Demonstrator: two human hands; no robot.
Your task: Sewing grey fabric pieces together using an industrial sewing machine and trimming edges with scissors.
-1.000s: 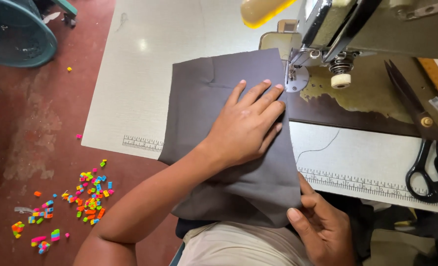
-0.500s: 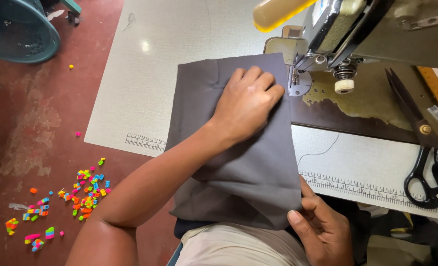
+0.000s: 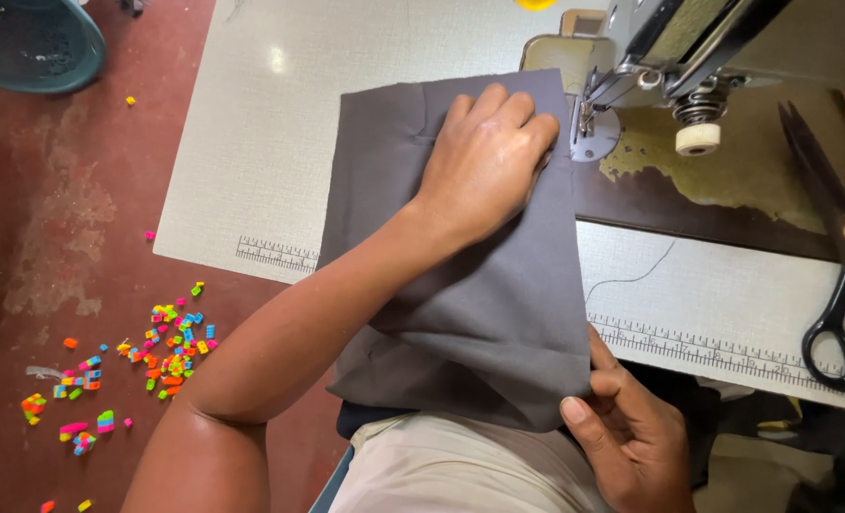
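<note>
I see my left hand (image 3: 489,157) spread flat on the dark grey fabric piece (image 3: 470,275) lying on the white sewing table (image 3: 280,142); my right hand (image 3: 632,437) pinches its near right corner.

The cloth (image 3: 499,313) is matt grey woven fabric. The table (image 3: 280,142) has a pale, finely textured, slightly glossy top. The machine (image 3: 689,47) is metal. The scissors (image 3: 836,256) are dark metal.

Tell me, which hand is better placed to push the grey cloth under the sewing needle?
Probably the left hand: it lies flat on the grey cloth right beside the needle. The right hand pinches the near corner.
</note>
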